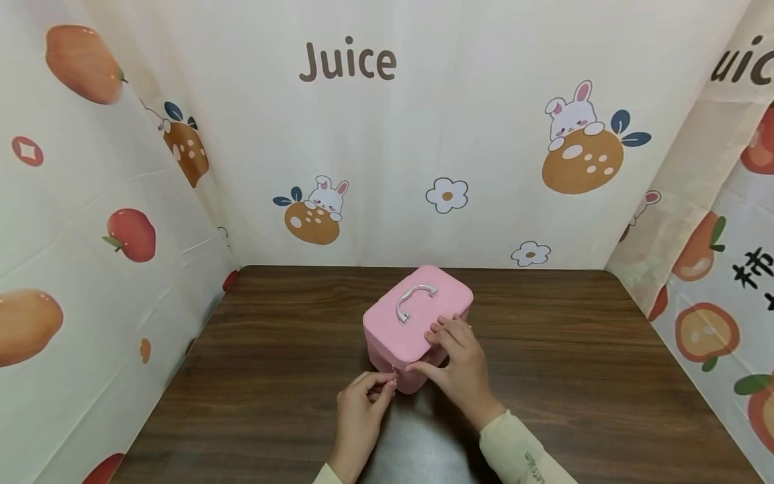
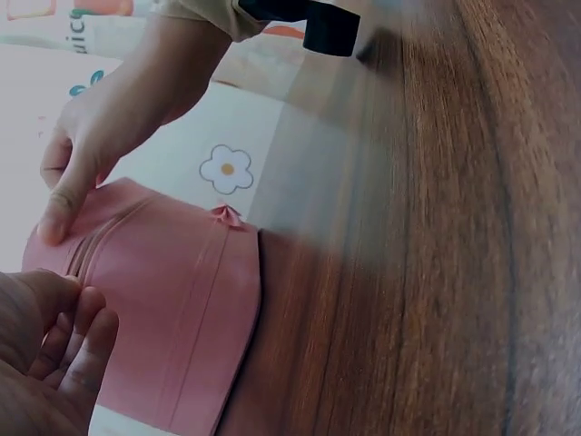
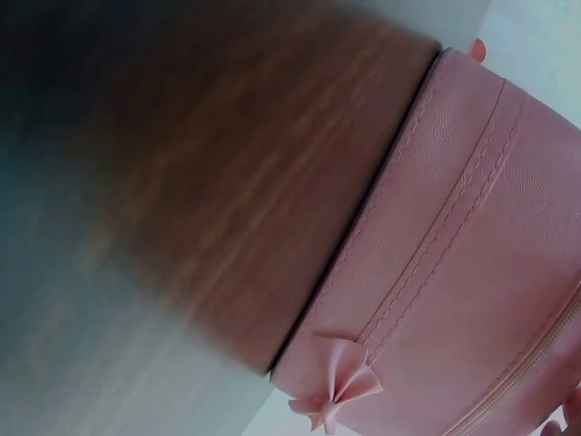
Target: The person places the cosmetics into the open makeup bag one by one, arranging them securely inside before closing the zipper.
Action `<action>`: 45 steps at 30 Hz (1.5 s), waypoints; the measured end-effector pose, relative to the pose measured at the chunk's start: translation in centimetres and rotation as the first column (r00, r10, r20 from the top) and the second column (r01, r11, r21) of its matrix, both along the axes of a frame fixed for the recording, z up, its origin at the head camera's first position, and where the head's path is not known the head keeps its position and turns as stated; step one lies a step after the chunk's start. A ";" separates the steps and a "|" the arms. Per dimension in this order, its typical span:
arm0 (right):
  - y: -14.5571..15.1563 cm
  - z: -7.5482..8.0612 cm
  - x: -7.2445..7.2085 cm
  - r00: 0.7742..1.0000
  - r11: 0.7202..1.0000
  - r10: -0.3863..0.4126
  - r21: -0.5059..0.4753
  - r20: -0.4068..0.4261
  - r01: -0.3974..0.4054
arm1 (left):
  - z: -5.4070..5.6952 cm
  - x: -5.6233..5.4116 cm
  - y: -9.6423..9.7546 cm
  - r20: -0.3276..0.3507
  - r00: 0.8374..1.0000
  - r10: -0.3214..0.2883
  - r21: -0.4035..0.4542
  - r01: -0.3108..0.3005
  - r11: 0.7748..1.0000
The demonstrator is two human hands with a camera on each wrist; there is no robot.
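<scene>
A pink cosmetic case [image 1: 417, 316] with a curved silver handle [image 1: 417, 296] on its lid stands on the table, turned at an angle. At its near corner my left hand [image 1: 361, 410] pinches the zipper pull [image 1: 396, 371] between thumb and fingertips. My right hand [image 1: 464, 366] rests on the lid's near right edge, fingers on top and thumb stretched toward that corner. In the left wrist view the zipper track [image 2: 107, 232] runs away from my left fingertips. A small pink bow [image 3: 338, 380] decorates the case's side in the right wrist view.
Dark wood-grain tabletop [image 1: 272, 376] surrounds the case. A white fabric backdrop [image 1: 375, 134] printed with fruit, rabbits and flowers stands behind the table's far edge and along both sides.
</scene>
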State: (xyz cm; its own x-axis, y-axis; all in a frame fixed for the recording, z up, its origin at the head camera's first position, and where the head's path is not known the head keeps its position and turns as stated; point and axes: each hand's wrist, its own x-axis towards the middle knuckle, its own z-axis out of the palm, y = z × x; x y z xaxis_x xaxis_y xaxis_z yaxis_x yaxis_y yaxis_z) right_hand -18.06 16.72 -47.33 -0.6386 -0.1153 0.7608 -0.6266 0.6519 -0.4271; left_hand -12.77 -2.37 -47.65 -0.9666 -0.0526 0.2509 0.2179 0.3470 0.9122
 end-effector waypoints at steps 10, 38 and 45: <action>-0.5 0.0 0.0 1.000 1.000 -0.016 -0.025 -0.008 0.016 | -0.1 0.3 0.8 -0.064 0.998 0.007 -0.003 -0.007 1.000; -0.1 0.2 -0.3 0.998 0.995 0.059 -0.084 0.035 -0.056 | -0.8 0.5 2.3 -0.149 0.989 0.010 -0.015 -0.013 1.000; 4.9 0.5 -3.2 0.982 0.990 0.140 -0.023 0.125 -0.138 | -0.6 0.6 1.8 -0.090 0.996 0.008 0.009 -0.007 1.000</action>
State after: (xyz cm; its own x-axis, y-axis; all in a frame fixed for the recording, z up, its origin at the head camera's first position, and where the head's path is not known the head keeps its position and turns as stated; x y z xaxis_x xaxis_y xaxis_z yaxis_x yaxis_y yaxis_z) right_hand -21.24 21.60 -46.88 -0.7081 -0.1994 0.6774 -0.6511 0.5557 -0.5170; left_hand -12.19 -0.58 -48.22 -0.9395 -0.0623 0.3367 0.2970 0.3410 0.8919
